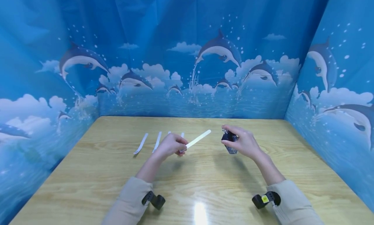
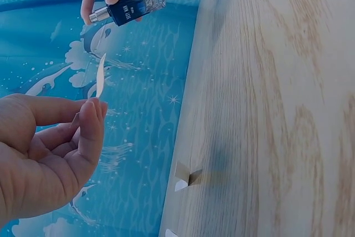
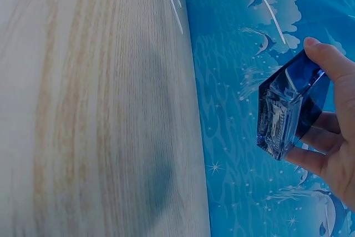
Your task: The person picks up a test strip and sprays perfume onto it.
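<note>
Above the table, my left hand [image 1: 170, 145] pinches one end of a white paper strip [image 1: 199, 138] between thumb and fingertips. The strip's rounded free end points up and right; the left wrist view shows it [image 2: 101, 76] nearly edge-on and slightly bent. To the right, my right hand [image 1: 245, 142] grips a dark blue glass perfume bottle [image 1: 230, 147], index finger on the silver spray top [image 2: 100, 15]. Its nozzle side is turned toward the strip, with a gap between them. In the right wrist view, the bottle's clear, thick base [image 3: 277, 120] faces the camera.
Several more white paper strips [image 1: 141, 143] stand or lie in a row on the wooden table [image 1: 187, 186], left of and behind my left hand. A blue dolphin-print curtain [image 1: 163, 56] closes off the back and both sides.
</note>
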A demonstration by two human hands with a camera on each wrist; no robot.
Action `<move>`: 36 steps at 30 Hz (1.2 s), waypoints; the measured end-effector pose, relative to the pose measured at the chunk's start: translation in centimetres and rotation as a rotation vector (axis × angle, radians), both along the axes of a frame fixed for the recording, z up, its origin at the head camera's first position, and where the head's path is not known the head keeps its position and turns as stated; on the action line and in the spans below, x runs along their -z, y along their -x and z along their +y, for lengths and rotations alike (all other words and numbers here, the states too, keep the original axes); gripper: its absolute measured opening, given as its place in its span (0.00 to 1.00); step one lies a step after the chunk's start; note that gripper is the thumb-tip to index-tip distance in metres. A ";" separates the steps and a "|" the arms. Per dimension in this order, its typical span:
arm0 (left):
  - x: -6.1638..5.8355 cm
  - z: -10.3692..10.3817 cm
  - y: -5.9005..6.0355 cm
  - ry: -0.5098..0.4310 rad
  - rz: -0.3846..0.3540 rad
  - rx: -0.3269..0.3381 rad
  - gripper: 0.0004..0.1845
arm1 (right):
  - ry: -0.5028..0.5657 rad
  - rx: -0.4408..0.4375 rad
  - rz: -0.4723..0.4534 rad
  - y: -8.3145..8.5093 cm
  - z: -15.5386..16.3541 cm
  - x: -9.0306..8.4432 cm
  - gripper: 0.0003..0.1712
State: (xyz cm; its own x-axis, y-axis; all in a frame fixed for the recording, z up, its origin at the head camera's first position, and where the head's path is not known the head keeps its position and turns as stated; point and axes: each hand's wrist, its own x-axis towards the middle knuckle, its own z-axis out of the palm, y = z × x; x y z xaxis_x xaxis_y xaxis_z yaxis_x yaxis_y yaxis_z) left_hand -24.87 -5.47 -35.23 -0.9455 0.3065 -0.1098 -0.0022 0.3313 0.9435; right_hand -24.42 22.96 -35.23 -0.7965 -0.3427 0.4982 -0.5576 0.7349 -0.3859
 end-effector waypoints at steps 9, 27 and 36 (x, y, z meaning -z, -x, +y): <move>0.1 -0.1 -0.1 0.009 0.000 0.000 0.10 | -0.001 0.013 -0.004 -0.1 -0.1 0.0 0.33; -0.1 0.0 -0.4 0.006 -0.016 -0.012 0.09 | -0.012 -0.025 0.082 -0.1 -0.1 0.1 0.31; -0.1 0.1 -0.4 0.017 -0.016 -0.008 0.10 | -0.017 -0.016 0.099 -0.2 0.0 0.1 0.31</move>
